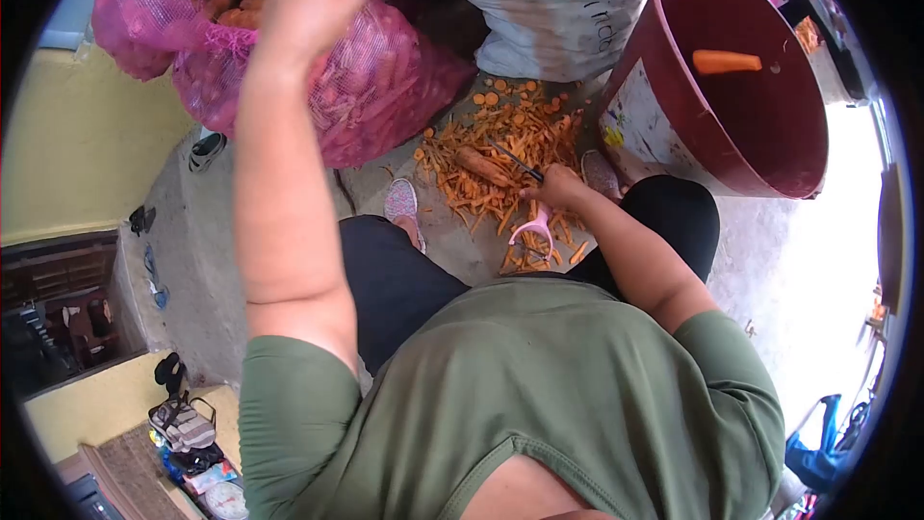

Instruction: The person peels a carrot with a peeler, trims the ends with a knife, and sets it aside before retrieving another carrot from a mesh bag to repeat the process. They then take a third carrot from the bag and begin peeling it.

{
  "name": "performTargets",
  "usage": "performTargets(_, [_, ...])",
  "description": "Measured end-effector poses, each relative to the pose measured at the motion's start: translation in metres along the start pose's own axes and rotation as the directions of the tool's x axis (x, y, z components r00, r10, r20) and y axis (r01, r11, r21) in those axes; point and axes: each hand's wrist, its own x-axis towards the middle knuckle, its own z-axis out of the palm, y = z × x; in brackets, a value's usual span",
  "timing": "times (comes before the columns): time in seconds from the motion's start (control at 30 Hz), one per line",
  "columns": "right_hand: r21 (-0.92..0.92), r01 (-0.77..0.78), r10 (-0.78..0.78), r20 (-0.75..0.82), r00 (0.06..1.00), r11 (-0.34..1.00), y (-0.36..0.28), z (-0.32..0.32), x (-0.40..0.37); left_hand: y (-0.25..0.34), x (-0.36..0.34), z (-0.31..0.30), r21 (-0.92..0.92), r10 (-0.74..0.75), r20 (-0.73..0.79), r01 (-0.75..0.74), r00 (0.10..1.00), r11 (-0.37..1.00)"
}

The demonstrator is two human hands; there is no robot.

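My left hand (310, 14) is raised over a pink mesh sack (385, 72) with carrots (241, 2) at its opening. Its fingers are curled; whatever they hold is hidden. Between my knees, my right hand (561, 188) is closed around a small knife (517, 160) with a dark blade. A pink peeler (535, 227) hangs from the same hand. Just beyond, a whole carrot (483, 168) lies on a heap of orange peelings (544, 143) and cut carrot rounds on the floor.
At the right stands a large maroon bucket (664, 48) with a peeled carrot (727, 62) inside. A white sack (558, 14) with writing is behind the peelings. Sandals (207, 150) lie on the concrete floor at the left, near a striped bag (183, 424).
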Motion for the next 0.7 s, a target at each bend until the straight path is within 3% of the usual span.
performTargets(0.03, [0.006,0.005,-0.005,0.0,1.0,1.0,-0.002,-0.003,-0.003,-0.031,0.015,0.01,0.312,0.012,-0.08,0.014,0.997,0.95])
performTargets(0.07, [0.01,0.008,-0.008,0.003,1.0,1.0,-0.004,-0.004,-0.005,-0.045,0.019,0.013,0.41,-0.071,-0.074,0.095,0.995,0.907])
performTargets(0.1, [0.003,-0.006,0.006,0.002,1.0,1.0,-0.005,-0.005,-0.006,-0.061,0.022,0.024,0.424,-0.134,-0.202,0.21,0.97,0.881])
performTargets(0.2, [-0.01,-0.022,0.021,-0.018,1.0,1.0,-0.009,-0.008,-0.002,-0.082,0.019,0.03,0.643,0.067,-0.1,0.013,0.993,0.766])
performTargets(0.23, [-0.01,-0.01,0.01,-0.03,1.0,1.0,-0.008,-0.007,-0.001,-0.091,0.021,0.033,0.628,0.136,-0.142,-0.017,0.981,0.778])
performTargets(0.33, [0.003,-0.037,0.037,-0.043,0.998,0.999,-0.009,-0.006,0.001,-0.102,0.03,0.025,0.432,0.184,-0.247,-0.062,0.951,0.9])
performTargets(0.4, [0.062,-0.059,0.064,-0.073,0.995,0.996,-0.008,-0.005,0.004,-0.108,0.033,0.013,0.267,0.29,-0.589,-0.157,0.754,0.951])
performTargets(0.43, [0.115,-0.062,0.074,-0.102,0.992,0.991,-0.005,-0.004,0.007,-0.101,0.028,0.002,0.206,0.249,-0.7,-0.144,0.67,0.968])
performTargets(0.5, [0.205,-0.079,0.105,-0.121,0.987,0.976,-0.003,-0.007,0.008,-0.071,0.003,-0.017,-0.115,0.045,-0.8,-0.226,0.598,0.967])
performTargets(0.6, [0.333,-0.118,0.163,-0.11,0.98,0.935,-0.006,-0.015,0.005,-0.08,-0.018,-0.023,-0.24,-0.082,-0.914,-0.367,0.397,0.899])
performTargets(0.67, [0.436,-0.128,0.2,-0.124,0.972,0.891,-0.004,-0.013,0.009,-0.037,-0.055,-0.005,-0.668,-0.311,-0.717,-0.487,0.624,0.563])
performTargets(0.7, [0.501,-0.107,0.191,-0.118,0.974,0.859,-0.001,-0.01,0.013,-0.019,-0.072,0.016,-0.888,-0.47,-0.458,-0.369,0.754,0.275])
